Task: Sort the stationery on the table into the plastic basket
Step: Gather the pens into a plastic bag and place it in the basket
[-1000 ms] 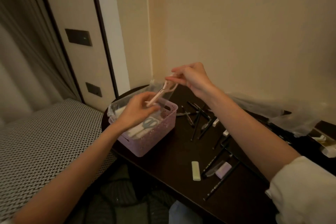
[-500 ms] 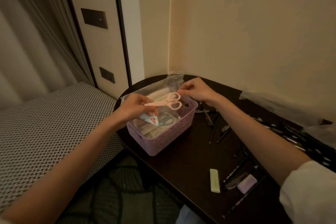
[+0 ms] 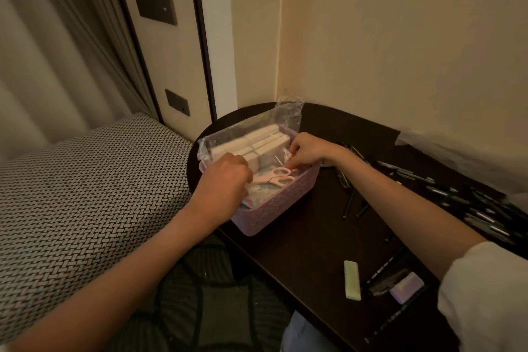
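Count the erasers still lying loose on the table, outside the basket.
2. A pale green eraser lies near the table's front edge, and a lilac eraser sits just right of it among the dark pens. More may be hidden under the right sleeve.

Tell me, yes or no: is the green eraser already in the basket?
No, the green eraser lies on the dark table near its front edge, well apart from the purple basket.

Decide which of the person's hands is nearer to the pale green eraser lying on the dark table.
Right. The right hand is at the purple basket's far side; the left hand is farther across from the eraser.
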Tool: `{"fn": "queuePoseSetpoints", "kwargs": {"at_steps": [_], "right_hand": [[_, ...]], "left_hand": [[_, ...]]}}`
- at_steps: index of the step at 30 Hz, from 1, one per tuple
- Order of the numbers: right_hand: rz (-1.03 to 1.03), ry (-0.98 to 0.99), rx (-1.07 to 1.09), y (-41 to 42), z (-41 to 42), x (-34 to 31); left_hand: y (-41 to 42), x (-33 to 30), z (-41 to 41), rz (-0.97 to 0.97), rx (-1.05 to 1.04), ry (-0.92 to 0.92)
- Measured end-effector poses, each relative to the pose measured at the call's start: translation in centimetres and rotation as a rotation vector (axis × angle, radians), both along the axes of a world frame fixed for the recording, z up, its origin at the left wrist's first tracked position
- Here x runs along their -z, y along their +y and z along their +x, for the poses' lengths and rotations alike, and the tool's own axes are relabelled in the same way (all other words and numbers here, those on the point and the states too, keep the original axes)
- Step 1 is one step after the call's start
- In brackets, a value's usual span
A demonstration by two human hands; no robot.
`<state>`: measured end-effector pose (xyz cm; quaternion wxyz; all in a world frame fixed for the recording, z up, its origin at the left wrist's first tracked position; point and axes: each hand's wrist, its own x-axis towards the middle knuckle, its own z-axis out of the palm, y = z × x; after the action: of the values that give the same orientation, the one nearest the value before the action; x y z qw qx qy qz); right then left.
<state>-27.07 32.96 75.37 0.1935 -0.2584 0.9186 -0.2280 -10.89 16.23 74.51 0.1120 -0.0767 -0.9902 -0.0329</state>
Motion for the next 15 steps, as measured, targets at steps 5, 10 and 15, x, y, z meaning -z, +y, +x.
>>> {"fn": "queuePoseSetpoints", "kwargs": {"at_steps": [5, 10, 15], "right_hand": [[-0.001, -0.012, 0.037, 0.0, -0.4, -0.1], [-0.151, 0.400, 0.123, 1.2, 0.2, -0.7], [-0.148, 0.407, -0.256, 2.2, 2.0, -0.1]], "left_hand": [[-0.2, -0.1, -0.4, 0.169, -0.018, -0.129], [-0.5, -0.5, -0.8, 0.145, -0.014, -0.169], [-0.2, -0.7, -1.1, 0.112, -0.051, -0.172]]}}
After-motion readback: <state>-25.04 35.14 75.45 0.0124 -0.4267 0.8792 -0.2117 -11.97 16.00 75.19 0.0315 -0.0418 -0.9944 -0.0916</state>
